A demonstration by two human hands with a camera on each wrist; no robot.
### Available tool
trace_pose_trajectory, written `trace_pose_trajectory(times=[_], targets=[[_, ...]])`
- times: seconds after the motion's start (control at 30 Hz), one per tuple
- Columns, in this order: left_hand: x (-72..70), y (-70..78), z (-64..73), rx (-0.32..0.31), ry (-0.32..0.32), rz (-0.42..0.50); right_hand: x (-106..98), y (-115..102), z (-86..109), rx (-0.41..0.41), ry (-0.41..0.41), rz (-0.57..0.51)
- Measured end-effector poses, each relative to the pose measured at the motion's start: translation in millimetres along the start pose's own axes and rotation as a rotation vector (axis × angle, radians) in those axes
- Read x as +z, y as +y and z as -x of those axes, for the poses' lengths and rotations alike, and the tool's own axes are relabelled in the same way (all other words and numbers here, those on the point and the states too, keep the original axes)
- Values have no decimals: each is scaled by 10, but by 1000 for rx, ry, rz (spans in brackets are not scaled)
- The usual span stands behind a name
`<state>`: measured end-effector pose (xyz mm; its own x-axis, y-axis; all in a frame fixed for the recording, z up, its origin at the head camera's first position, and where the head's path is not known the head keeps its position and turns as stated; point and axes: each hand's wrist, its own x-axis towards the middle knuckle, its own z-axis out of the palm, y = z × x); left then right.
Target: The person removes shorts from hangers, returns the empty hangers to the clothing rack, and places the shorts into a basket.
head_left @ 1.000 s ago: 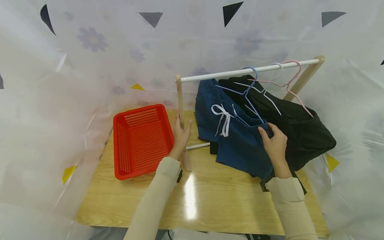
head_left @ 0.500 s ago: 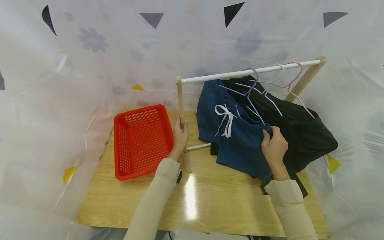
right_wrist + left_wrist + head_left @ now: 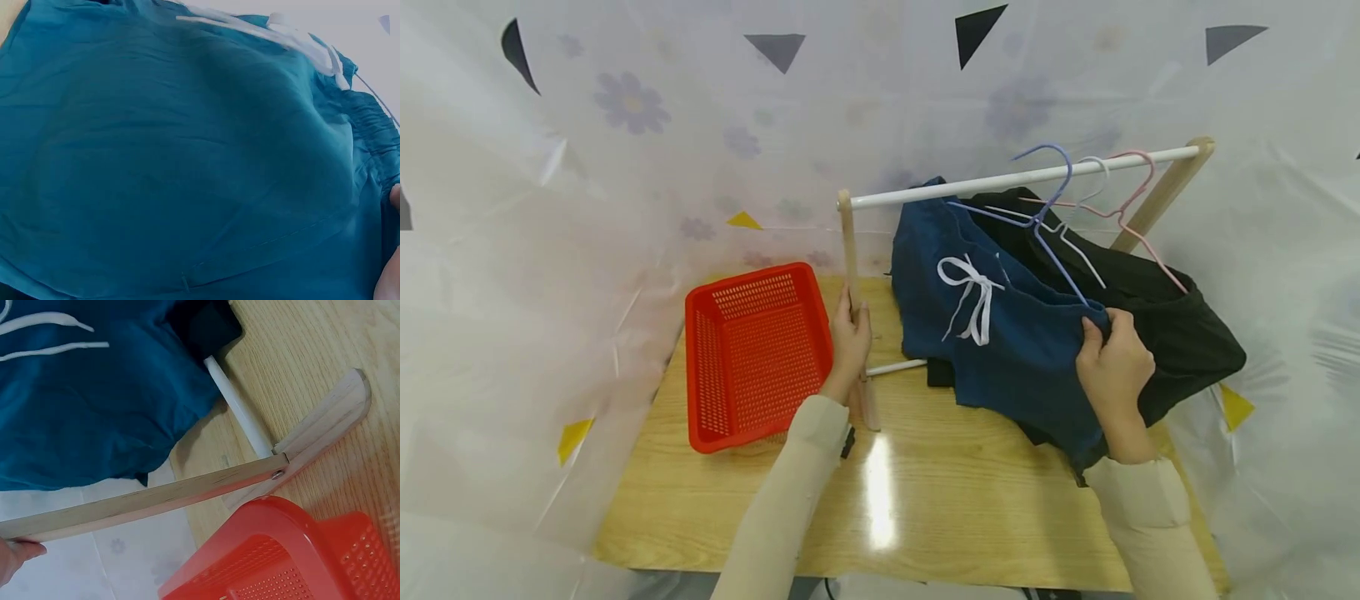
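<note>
My left hand (image 3: 850, 342) grips the wooden upright (image 3: 849, 242) of a clothes rack; in the left wrist view a thumb (image 3: 28, 550) shows at its lower edge. With thumb and fingers my right hand (image 3: 1117, 362) pinches the waistband of blue drawstring shorts (image 3: 1022, 358) at the right end of a blue hanger (image 3: 1060, 262). The hanger sits inside the waistband, its hook standing higher than the white rod (image 3: 940, 192) and crossing it in this view. A white bow (image 3: 977, 292) hangs at the waist. In the right wrist view the blue cloth (image 3: 187, 156) fills most of the picture.
Behind the shorts, a black garment (image 3: 1187, 342) hangs on the rod by white (image 3: 1086, 258) and pink (image 3: 1150, 254) hangers. A red plastic basket (image 3: 700, 367) stands left of the rack on the wooden table (image 3: 962, 517). Patterned sheeting (image 3: 662, 167) surrounds the table.
My right hand has moved right with the shorts and blue hanger. The blue hook has risen from the rod and shifted right. My left hand stays on the upright.
</note>
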<state>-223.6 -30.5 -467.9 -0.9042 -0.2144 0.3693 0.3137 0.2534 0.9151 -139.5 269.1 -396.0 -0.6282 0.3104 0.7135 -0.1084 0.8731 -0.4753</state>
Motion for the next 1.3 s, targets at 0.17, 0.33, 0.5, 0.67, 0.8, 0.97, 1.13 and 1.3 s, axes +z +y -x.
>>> trace_pose_trajectory(times=[0.17,0.33,0.5,0.67,0.8,0.97,1.13,1.3], targets=[[-8,3,9,-7,5,-3,-222,57,9,-81,44,9],[-19,-3,3,1,-3,-8,-413,160,69,-135,56,-8],[-21,8,-2,22,-8,-5,-568,313,168,-130,18,-11],[-33,57,5,38,-2,-30,-694,459,312,-74,9,-68],[-71,127,34,44,2,-22,-810,493,379,-22,-12,-144],[-166,227,112,64,-9,-41,-917,474,367,-90,-29,-238],[-289,350,203,240,19,-132,-941,423,342,-146,-57,-250],[-362,421,252,470,53,-105,-907,367,390,-107,-117,-219]])
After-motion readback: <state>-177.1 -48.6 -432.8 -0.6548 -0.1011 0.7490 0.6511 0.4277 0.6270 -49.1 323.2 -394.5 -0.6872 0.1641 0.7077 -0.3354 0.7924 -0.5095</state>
